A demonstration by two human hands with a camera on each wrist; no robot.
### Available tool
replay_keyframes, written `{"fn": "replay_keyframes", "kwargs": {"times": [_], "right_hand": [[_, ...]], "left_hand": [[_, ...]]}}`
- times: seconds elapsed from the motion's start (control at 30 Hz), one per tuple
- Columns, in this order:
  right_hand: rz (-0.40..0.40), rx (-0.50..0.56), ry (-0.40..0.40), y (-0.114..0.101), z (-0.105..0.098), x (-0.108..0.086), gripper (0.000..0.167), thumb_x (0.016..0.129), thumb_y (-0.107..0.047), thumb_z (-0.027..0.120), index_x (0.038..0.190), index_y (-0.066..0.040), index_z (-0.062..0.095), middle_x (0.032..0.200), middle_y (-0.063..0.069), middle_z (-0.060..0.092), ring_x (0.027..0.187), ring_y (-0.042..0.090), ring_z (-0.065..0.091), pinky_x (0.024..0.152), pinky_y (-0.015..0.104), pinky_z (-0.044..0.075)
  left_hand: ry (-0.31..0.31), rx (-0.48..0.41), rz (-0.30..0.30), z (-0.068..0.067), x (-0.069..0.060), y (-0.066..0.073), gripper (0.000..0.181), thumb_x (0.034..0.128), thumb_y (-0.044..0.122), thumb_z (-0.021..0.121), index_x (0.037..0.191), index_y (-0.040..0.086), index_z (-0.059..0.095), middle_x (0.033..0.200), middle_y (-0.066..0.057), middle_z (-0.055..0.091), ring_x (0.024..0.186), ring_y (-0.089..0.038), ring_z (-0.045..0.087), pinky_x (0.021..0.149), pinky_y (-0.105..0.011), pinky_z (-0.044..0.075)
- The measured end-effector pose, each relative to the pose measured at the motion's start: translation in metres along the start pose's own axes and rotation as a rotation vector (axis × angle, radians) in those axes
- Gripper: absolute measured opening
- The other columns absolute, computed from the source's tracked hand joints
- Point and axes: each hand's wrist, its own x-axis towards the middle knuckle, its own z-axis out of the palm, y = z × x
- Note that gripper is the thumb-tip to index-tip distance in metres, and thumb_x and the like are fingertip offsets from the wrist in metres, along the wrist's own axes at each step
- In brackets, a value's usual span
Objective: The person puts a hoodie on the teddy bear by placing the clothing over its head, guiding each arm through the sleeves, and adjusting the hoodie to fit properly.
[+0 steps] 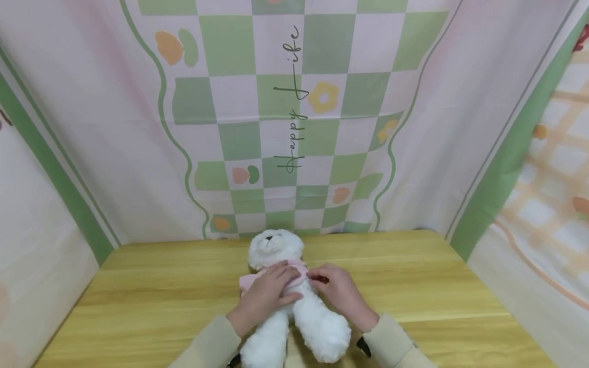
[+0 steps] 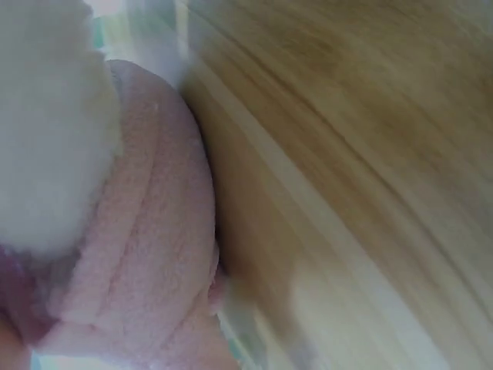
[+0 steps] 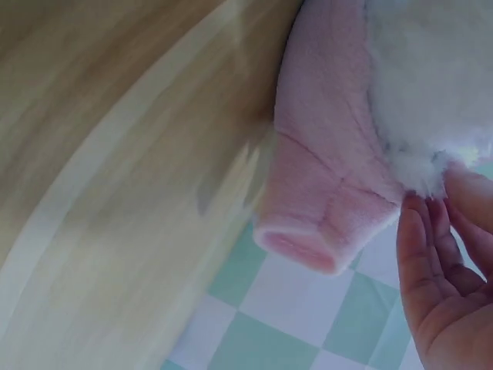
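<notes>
A white plush bear lies on its back on the table, head toward the far edge. It wears a pink shirt. My left hand rests on the shirt's front with its thumb spread apart. At the bear's other side, my right hand has thumb and fingers together at the shirt's edge. In the right wrist view the fingertips pinch where pink cloth meets white fur. A sleeve hangs beside them, its opening showing no paw. The left wrist view shows the shirt's other side; my left hand is mostly hidden there.
The wood-grain table extends around the bear. A green and white checked cloth with lettering hangs behind its far edge. Patterned cloths also hang at the left and right. Dark straps show near both wrists.
</notes>
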Motion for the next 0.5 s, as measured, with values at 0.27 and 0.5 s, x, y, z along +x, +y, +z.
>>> {"fn": "replay_keyframes", "kwargs": {"times": [0.27,0.5], "right_hand": [[0.011,-0.001,-0.060,0.008,-0.002,-0.001,0.005,0.087,-0.008,0.066,0.083,-0.010,0.068,0.084,-0.001,0.060,0.076,0.004,0.053,0.066,0.017,0.047],[0.060,0.073,-0.045,0.011,-0.004,-0.003,0.008,0.088,-0.014,0.066,0.090,-0.010,0.072,0.090,0.001,0.069,0.079,0.007,0.062,0.068,0.017,0.051]], "left_hand": [[0.024,0.021,0.007,0.007,0.005,0.007,0.042,0.0811,0.040,0.069,0.115,0.017,0.062,0.120,0.000,0.064,0.124,-0.026,0.054,0.106,-0.037,0.044],[0.000,0.001,-0.037,0.008,0.006,0.013,0.043,0.0815,0.039,0.070,0.117,0.016,0.061,0.121,-0.001,0.064,0.126,-0.026,0.053,0.107,-0.038,0.044]]}}
